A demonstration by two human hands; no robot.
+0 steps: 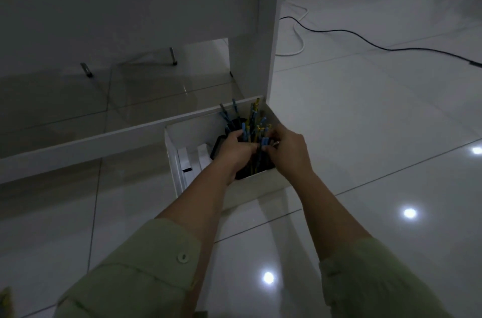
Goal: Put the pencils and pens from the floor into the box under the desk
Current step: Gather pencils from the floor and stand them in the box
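Gripping pens (251, 132), both hands; fingertips hidden inside box (173, 158).

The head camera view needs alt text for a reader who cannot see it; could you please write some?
Both hands, the left hand and the right hand, grip a bundle of blue and yellow pens and pencils standing in a white box on the tiled floor beside a white desk leg. Pale green sleeves cover the forearms; a black cable trails across the floor.
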